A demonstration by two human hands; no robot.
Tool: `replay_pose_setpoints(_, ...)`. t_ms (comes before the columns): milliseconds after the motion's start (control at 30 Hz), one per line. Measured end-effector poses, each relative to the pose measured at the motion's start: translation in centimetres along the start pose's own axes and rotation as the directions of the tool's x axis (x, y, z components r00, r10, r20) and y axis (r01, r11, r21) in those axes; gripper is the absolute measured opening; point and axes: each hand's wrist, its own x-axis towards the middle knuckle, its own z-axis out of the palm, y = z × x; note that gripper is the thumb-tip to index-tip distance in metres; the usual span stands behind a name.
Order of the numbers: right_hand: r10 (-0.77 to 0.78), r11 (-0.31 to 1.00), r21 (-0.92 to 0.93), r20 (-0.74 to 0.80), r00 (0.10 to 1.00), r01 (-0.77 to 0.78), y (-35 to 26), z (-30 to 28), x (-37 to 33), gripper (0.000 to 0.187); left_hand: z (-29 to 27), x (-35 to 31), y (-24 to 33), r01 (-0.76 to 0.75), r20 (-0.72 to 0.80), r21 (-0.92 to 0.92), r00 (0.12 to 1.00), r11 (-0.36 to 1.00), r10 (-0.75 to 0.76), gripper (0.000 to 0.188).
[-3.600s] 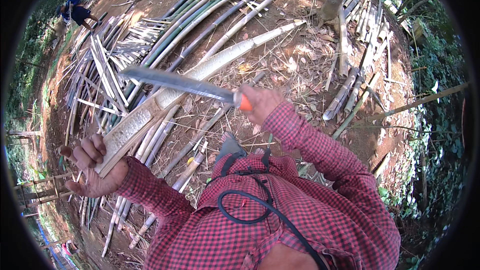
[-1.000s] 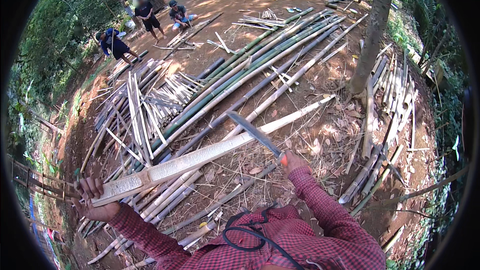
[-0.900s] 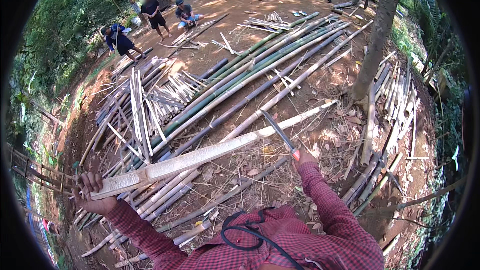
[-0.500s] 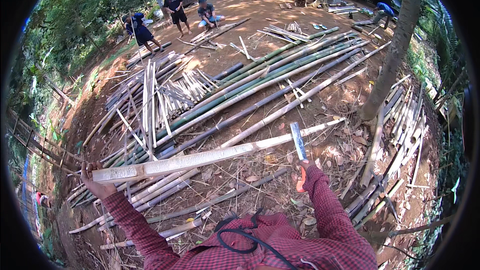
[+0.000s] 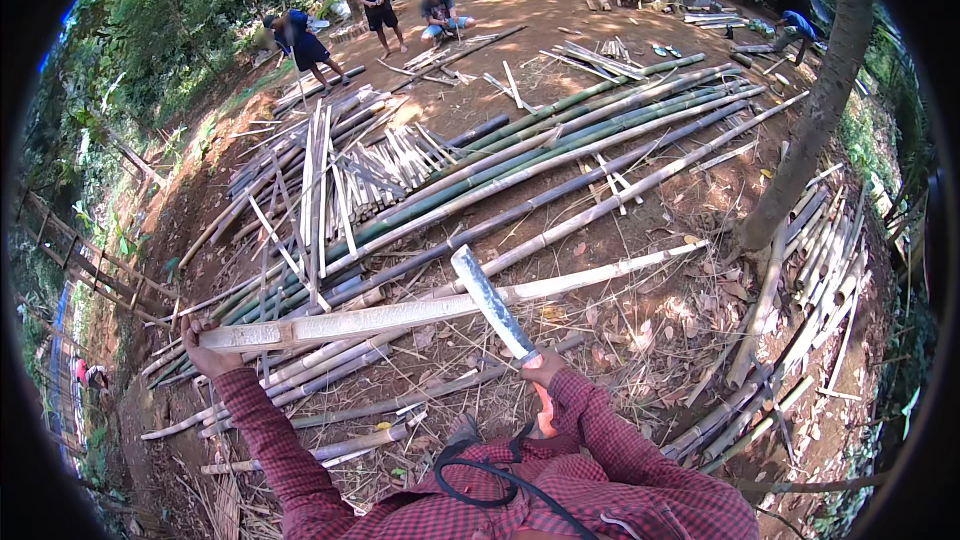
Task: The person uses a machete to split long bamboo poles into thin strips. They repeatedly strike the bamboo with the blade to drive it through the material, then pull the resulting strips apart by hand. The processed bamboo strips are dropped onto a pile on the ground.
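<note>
Machete (image 5: 490, 300) now nearer left hand (image 5: 207, 353)

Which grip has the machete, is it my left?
No, your right grip holds the orange-handled machete, while your left grip holds one end of the split bamboo.

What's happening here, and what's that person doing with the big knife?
A person in a red checked shirt has one end of a long split bamboo piece in the left hand. The right hand grips an orange-handled knife, and its blade crosses in front of the bamboo; I can't tell whether they touch. Bamboo poles lie on the ground beyond. Farther back, one person stands and another crouches.
</note>
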Motion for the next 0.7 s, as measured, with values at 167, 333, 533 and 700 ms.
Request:
replay_pose_setpoints(167,0.381,0.904,0.27,-0.16,0.911,-0.331,5.4,-4.3,4.6,0.028,-1.4,-0.6,-0.1,0.025,0.088,-0.04,0.996,0.999,-0.021,0.026)
replay_pose_setpoints(333,0.166,0.983,0.067,0.056,0.985,-0.169,1.9,1.0,2.1,0.045,-2.5,0.1,-1.3,-0.018,0.079,-0.062,0.997,0.998,0.023,0.025)
replay_pose_setpoints(533,0.016,0.999,0.047,0.085,0.996,-0.02,-3.3,3.7,-1.0,0.047,-4.1,0.3,-1.5,0.085,-0.022,0.115,0.996,0.99,-0.083,0.038)
replay_pose_setpoints(700,0.269,0.959,0.145,-0.211,0.94,-0.242,1.9,3.5,1.5,0.029,-7.9,2.4,-3.4,0.173,0.015,0.09,0.985,0.981,-0.175,0.043)
